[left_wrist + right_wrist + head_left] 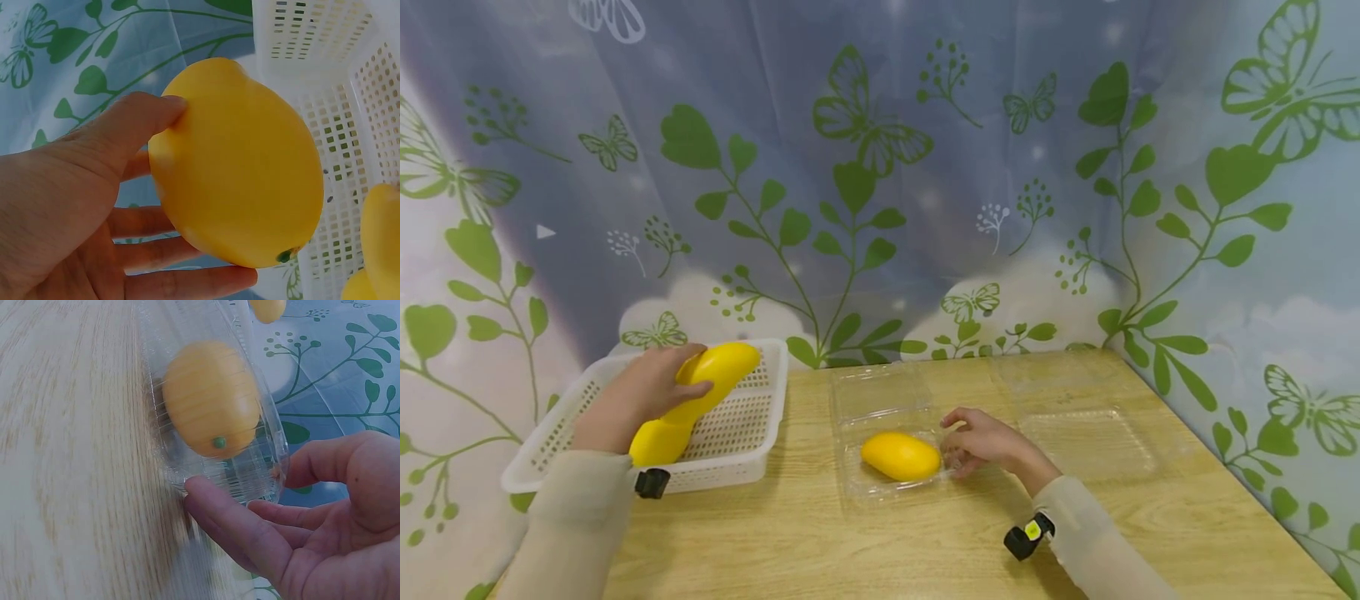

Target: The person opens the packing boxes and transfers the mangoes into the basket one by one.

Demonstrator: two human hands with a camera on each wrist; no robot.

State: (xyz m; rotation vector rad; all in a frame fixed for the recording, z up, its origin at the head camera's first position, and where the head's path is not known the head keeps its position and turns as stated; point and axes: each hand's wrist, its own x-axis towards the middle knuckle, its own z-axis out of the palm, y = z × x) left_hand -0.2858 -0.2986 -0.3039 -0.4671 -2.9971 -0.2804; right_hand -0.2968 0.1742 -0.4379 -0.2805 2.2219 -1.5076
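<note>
My left hand (643,387) holds a yellow mango (726,367) over the white slotted basket (775,400), thumb on one side and fingers behind it. In the left wrist view this mango (244,162) shows a small dark green stem spot at its lower end. More yellow mangoes (661,443) lie in the basket below it. My right hand (988,442) grips the right edge of a clear plastic box (880,496), its lid lying back. Inside that box lies one mango (901,456), its green stem spot (219,442) toward the hand in the right wrist view.
A second clear plastic box (1090,437), its lid folded back, lies to the right on the wooden table (820,550). Behind the table hangs a curtain (955,208) printed with green leaves and butterflies. Black wrist cameras (1026,537) sit on both sleeves.
</note>
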